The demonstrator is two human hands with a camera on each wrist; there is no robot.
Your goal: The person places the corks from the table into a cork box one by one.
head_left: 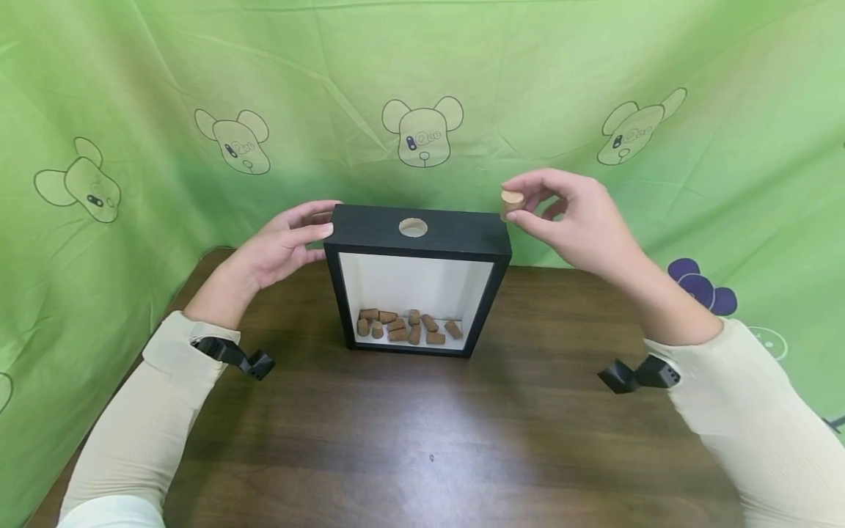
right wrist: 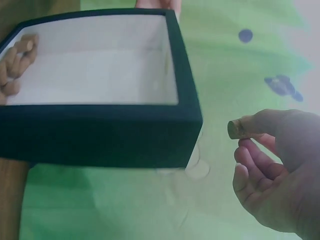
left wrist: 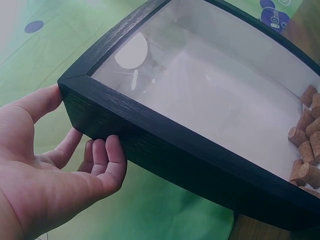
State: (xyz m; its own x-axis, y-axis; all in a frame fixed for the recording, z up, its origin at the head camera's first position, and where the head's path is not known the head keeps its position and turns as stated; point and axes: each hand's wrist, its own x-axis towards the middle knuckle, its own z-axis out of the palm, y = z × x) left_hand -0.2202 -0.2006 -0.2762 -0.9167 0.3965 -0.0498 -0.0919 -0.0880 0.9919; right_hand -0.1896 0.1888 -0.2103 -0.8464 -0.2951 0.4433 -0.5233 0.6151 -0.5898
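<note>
A black shadow box frame (head_left: 422, 240) with a clear front and a round hole (head_left: 413, 227) in its top stands upright on the table. Several corks (head_left: 397, 328) lie at its bottom inside. My left hand (head_left: 285, 242) holds the box at its upper left corner, thumb towards the front and index finger at the back. In the left wrist view the other fingertips (left wrist: 115, 150) rest against its side. My right hand (head_left: 571, 216) pinches one cork (head_left: 512, 204) between thumb and fingers, just beside the box's top right corner. The right wrist view shows that cork (right wrist: 235, 129) apart from the frame.
The brown wooden table (head_left: 409, 433) extends in front of the box. A green cloth (head_left: 317, 81) printed with mouse heads hangs behind and at both sides. Black wrist cameras are strapped over both light sleeves.
</note>
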